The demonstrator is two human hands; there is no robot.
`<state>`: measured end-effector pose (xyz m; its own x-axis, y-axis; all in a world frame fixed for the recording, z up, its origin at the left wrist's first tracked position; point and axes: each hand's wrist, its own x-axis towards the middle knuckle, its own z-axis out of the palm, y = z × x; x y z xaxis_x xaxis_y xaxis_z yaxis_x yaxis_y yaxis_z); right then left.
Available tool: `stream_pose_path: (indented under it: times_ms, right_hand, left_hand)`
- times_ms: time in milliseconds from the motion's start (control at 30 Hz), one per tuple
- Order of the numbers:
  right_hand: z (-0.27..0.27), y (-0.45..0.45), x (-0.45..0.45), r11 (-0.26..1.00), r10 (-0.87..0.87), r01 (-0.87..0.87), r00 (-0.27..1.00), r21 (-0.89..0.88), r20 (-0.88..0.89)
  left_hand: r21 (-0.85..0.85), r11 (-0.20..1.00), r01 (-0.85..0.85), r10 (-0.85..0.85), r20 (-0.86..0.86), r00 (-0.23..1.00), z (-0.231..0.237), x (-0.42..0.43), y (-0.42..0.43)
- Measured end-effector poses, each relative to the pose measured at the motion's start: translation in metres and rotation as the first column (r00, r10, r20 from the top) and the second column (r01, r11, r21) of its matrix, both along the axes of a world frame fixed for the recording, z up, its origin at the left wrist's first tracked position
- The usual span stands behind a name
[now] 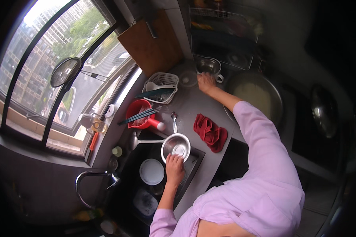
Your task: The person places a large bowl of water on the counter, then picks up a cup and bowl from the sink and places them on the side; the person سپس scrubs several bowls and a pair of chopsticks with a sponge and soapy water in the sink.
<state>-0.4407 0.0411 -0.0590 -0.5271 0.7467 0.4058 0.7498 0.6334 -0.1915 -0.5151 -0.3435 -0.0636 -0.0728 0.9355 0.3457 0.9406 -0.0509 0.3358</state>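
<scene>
My left hand (175,170) grips the near rim of a small stainless steel bowl (169,145) over the corner of the dark sink (192,169). Its inside faces up, and a bright round patch shows at the bottom. Farther off, my right hand (206,83) is stretched over the counter. Its fingers overlap the near rim of a round metal container (209,63) with a pale rim. Whether they grip it is hidden. A white handle (219,78) shows just right of these fingers. Between my hands lie a crumpled red cloth (210,131) and a metal spoon (174,121).
A ladle (145,141) reaches toward the bowl. A red handled container (133,109) holds blue-green sticks. A white basket (161,77) holds utensils. White dishes (152,171) sit in the sink by the faucet (86,174). A large metal pan (255,94) stands right.
</scene>
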Motion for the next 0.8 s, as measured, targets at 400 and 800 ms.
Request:
stream_pose_path:
  times_ms: [400,800]
  right_hand:
    - [-0.016,0.070,0.024,0.998,0.064,-0.064,0.992,-0.003,0.106]
    - [0.068,-0.021,0.049,0.686,0.671,-0.552,0.731,0.474,-0.121]
  left_hand:
    - [-0.014,0.995,0.100,-0.100,-0.201,0.974,-0.043,-0.025,0.182]
    - [0.028,0.999,-0.044,0.041,0.101,0.994,-0.023,-0.008,0.173]
